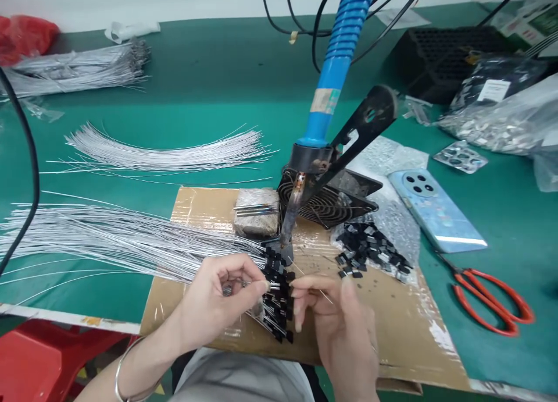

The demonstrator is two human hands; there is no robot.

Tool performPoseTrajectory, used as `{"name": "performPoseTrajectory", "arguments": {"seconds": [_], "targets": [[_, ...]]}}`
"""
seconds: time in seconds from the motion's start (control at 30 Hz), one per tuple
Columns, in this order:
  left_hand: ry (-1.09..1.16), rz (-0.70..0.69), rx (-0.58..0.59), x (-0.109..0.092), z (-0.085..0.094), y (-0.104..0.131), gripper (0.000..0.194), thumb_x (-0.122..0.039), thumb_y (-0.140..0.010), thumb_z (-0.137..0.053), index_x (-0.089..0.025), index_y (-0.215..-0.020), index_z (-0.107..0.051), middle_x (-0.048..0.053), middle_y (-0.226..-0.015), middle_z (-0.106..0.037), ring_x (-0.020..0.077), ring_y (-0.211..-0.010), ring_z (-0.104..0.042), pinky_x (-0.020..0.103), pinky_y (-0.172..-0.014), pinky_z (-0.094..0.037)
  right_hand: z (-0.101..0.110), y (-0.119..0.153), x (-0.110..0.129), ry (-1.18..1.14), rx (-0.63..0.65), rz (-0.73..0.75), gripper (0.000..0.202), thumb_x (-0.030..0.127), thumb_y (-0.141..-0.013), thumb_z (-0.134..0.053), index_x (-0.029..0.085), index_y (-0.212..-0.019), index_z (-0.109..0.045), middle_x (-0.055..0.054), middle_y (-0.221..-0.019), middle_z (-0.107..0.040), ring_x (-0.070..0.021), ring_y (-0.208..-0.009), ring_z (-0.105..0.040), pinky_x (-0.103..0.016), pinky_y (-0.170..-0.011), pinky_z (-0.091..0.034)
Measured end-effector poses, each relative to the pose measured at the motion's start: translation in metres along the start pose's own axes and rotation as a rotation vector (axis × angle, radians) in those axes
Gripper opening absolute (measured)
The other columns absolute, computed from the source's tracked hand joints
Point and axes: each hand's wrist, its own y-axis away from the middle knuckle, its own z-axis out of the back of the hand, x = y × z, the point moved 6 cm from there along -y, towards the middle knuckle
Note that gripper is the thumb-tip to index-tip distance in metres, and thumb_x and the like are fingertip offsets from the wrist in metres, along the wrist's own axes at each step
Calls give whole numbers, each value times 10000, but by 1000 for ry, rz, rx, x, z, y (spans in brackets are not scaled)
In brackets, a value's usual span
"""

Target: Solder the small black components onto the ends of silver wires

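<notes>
My left hand (209, 309) is closed, thumb and forefinger pinching small silver metal pieces (274, 286); their exact kind is unclear. Close to its right, my right hand (342, 326) has curled fingers with a thin wire (325, 297) across them. Beneath and between both hands lies a pile of black connectors (276, 268) on the ends of a bundle of white wires (131, 236) that runs off to the left. Just above the connectors points the tip of a blue-sleeved hot soldering iron (285, 233), held in a black metal bracket (361, 128).
Cardboard (392, 332) covers the work spot. Behind the hands stand a taped block (257, 216) and a black fan (331, 201). Loose black pieces (370, 248), a blue phone (440, 210) and red-handled scissors (492, 303) lie right. Another wire bundle (170, 152) lies farther back.
</notes>
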Motion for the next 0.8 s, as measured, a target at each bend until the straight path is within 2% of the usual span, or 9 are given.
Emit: {"name": "performPoseTrajectory", "arguments": {"seconds": [0.1,0.3,0.4,0.53,0.67,0.8], "targets": [[16,-9,-9,0,2,-1,163,-267,-897,-700,-172,-764,-700,11,-676,-654,126,-610,-517,251,-561,-368,-5,0,2,9,8,11,598,533,-1097,-421,185,-889,-861,-74,-689,-710,-153,-558,-667,-234,-480,-556],[31,-19,-6,-1,2,-1,190,-284,-906,-697,-167,-757,-689,14,-679,-642,126,-620,-517,254,-578,-376,-16,5,5,69,-103,-66,373,449,-1039,-614,212,-891,-862,-36,-702,-668,-125,-568,-608,-224,-495,-495],[38,-23,10,-1,2,-1,198,-291,-917,-694,-166,-765,-688,9,-677,-620,124,-618,-486,254,-567,-358,-22,6,9,88,-83,-50,258,401,-988,-699,224,-898,-863,-26,-728,-662,-117,-571,-606,-217,-501,-499],[35,-33,9,-2,2,-1,210,-307,-939,-685,-169,-781,-698,-1,-677,-596,121,-607,-440,257,-548,-322,-28,7,11,125,-52,-52,202,382,-962,-730,239,-933,-871,-27,-740,-671,-109,-544,-601,-215,-493,-497],[-4,-15,-20,0,0,2,213,-320,-945,-667,-174,-794,-702,5,-675,-601,127,-594,-437,264,-528,-305,-33,8,8,32,-37,-102,171,380,-933,-766,251,-965,-874,-34,-797,-689,-104,-527,-596,-214,-464,-497],[-48,-6,-78,2,-2,3,210,-336,-933,-661,-186,-787,-680,-12,-636,-570,115,-535,-358,266,-495,-259,-35,7,4,-54,-23,-173,162,384,-901,-799,244,-940,-871,-22,-773,-664,-106,-528,-574,-214,-435,-488]]}}
